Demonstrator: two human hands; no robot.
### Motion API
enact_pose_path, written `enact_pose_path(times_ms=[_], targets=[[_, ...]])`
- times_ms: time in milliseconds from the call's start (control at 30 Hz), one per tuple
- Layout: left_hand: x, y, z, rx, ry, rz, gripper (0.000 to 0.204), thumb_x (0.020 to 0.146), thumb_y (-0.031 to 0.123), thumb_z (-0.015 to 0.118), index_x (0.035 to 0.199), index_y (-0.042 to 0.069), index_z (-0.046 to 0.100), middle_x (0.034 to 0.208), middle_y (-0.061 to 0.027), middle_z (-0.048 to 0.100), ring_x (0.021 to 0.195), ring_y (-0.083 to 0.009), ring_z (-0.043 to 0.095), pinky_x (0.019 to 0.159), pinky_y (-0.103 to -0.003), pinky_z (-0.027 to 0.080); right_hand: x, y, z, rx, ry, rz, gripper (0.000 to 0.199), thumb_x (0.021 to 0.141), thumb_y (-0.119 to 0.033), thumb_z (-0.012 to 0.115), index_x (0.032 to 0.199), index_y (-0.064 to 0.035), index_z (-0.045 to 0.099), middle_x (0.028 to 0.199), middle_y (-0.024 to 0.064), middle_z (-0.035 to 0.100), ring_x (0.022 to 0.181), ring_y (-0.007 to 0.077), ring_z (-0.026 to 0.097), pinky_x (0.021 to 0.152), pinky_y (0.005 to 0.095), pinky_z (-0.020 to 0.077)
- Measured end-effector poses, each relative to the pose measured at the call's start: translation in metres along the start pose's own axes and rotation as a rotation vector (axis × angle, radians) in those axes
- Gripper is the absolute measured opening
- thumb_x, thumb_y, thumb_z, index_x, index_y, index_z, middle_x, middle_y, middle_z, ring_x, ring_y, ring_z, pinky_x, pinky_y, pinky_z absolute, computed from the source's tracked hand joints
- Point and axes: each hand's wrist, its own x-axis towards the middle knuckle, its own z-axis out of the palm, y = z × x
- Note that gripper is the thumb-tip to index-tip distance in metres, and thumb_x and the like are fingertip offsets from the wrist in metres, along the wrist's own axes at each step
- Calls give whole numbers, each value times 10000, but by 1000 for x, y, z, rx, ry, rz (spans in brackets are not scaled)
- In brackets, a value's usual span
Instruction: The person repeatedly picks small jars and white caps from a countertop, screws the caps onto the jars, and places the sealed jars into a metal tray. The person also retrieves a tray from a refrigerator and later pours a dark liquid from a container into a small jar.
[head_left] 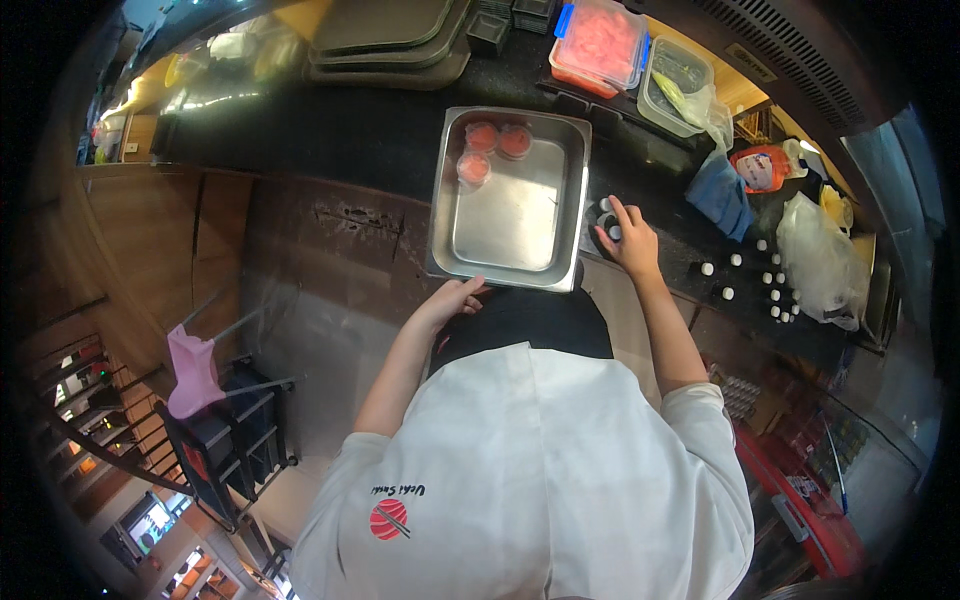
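Observation:
A rectangular steel pan (574,255) stands at the counter's front edge before me. Three small clear cups with pinkish-orange contents, one of them this cup (474,168), sit together in its far left corner. At the near rim, the fingers of my left hand (452,303) are curled against the pan. To the right of the pan, my right hand (632,243) has its fingers bent round a few small dark bottles (606,205) with white caps, which rest on or just above the black counter. The undersides of those bottles are hidden.
Several more white-capped bottles (728,293) stand at the right, beside a clear plastic bag (815,255). A blue cloth (720,200) and an orange-red bottle (758,170) lie behind them. Along the back are dark trays (385,65), a tub of pink food (602,45) and a clear container (660,110).

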Motion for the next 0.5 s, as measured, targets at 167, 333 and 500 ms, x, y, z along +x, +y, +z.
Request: enact_pose_path(times_ms=[167, 333, 500], targets=[[-8, 1, -28, 106, -61, 43, 691, 958, 608, 600, 1262, -7, 678, 1018, -60, 666, 848, -112, 543, 764, -267, 447, 5, 0, 17, -39, -73, 94, 474, 839, -298, 779, 1270, -186, 618, 978, 111, 589, 801, 345, 684, 657, 446, 566], [-16, -4, -57, 120, -60, 109, 654, 1006, 513, 583, 1327, -57, 583, 1179, -123, 678, 916, -159, 603, 784, -303, 514, 20, -10, 27, -108, -98, 156, 383, 880, -306, 723, 1219, -157, 628, 1012, 141, 610, 809, 383, 682, 683, 483, 562], [-15, -1, -69, 284, -204, 109, 612, 1011, 521, 551, 1359, 19, 577, 1214, -146, 667, 942, -221, 650, 795, -366, 556, 11, -14, 23, -104, -152, 268, 589, 839, -227, 743, 1393, -141, 560, 1393, 227, 580, 1156, 400, 643, 908, 454, 564]])
